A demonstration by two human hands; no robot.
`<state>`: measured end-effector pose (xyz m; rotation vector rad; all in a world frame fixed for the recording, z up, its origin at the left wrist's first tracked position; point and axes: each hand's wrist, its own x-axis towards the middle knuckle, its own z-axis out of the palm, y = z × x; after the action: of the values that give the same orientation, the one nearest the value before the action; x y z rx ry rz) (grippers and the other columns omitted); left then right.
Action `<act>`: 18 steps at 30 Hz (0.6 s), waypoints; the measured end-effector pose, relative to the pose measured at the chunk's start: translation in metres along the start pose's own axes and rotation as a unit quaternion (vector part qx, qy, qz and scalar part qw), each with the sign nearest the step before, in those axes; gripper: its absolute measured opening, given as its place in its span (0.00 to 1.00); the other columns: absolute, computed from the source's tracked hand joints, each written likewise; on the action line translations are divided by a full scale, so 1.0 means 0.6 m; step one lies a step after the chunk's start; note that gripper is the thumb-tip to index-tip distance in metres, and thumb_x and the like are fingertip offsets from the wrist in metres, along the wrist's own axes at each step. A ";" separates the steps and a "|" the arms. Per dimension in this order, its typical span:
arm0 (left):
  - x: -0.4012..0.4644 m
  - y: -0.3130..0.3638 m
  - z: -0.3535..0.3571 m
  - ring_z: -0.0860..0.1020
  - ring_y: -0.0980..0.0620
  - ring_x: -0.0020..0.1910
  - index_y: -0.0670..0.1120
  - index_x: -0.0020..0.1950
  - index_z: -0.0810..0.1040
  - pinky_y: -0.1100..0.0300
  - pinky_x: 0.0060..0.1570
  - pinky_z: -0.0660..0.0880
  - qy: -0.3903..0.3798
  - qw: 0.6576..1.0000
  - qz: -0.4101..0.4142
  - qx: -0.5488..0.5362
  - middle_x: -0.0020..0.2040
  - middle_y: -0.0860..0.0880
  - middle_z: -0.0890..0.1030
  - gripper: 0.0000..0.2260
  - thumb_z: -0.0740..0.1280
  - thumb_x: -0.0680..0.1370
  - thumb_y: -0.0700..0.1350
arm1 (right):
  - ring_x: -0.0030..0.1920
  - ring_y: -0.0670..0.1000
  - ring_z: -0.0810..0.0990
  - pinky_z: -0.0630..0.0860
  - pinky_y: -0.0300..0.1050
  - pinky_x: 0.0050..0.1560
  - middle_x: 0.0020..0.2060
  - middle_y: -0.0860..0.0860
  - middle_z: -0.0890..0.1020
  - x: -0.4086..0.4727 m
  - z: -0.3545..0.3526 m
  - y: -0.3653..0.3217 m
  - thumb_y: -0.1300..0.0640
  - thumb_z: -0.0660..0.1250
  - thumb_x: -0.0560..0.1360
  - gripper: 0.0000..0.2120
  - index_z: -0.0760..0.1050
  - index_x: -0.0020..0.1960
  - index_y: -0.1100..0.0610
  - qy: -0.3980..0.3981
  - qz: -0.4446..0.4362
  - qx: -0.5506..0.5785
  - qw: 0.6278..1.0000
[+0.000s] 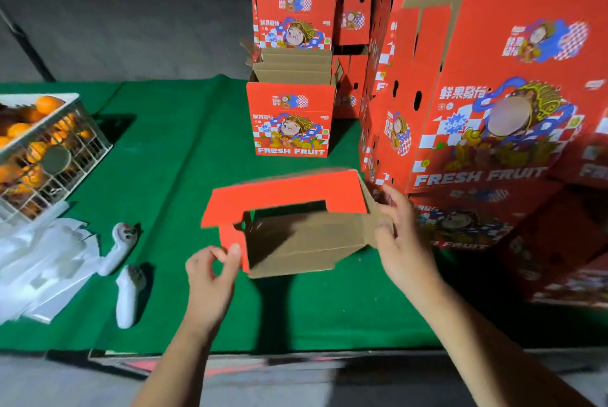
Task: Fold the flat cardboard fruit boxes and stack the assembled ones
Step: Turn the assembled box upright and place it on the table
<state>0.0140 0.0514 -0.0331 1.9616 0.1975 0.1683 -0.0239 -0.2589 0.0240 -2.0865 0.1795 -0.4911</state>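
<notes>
Head view: half-folded box (296,229) lies on its side at lower centre of the frame on the green cloth (184,150), brown inside facing the camera. Judged light and stiff along its panels but easily creased at the scores; best held at flap edges. Left hand (210,275) pinches the red side flap between thumb and forefinger. Right hand (401,235) has its fingers curled round the right flap. Assembled boxes (291,91) are stacked at upper centre.
</notes>
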 end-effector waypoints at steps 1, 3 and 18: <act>0.010 0.016 -0.002 0.78 0.53 0.54 0.45 0.47 0.71 0.52 0.59 0.71 -0.001 0.998 0.003 -0.070 0.50 0.43 0.79 0.26 0.72 0.74 0.67 | 0.64 0.42 0.77 0.74 0.56 0.68 0.63 0.42 0.79 0.009 -0.003 -0.014 0.54 0.59 0.78 0.24 0.67 0.69 0.34 0.012 0.012 0.010 1.000; 0.037 0.046 -0.007 0.79 0.57 0.52 0.49 0.56 0.68 0.56 0.58 0.73 0.008 0.994 0.016 -0.110 0.55 0.43 0.79 0.25 0.77 0.72 0.61 | 0.59 0.39 0.80 0.77 0.50 0.64 0.54 0.34 0.81 0.023 -0.004 -0.041 0.47 0.61 0.73 0.17 0.76 0.59 0.33 0.031 0.023 0.031 0.999; 0.132 0.112 0.011 0.72 0.38 0.68 0.62 0.76 0.69 0.39 0.73 0.67 -0.096 0.994 0.007 0.046 0.66 0.40 0.71 0.35 0.74 0.69 0.59 | 0.73 0.32 0.53 0.50 0.40 0.71 0.78 0.29 0.44 0.053 0.017 -0.038 0.35 0.53 0.82 0.25 0.65 0.78 0.37 -0.185 0.122 0.046 0.974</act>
<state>0.0968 0.0372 0.0282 2.0570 0.0662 -0.0198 0.0075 -0.2487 0.0473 -1.9913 0.1868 0.0397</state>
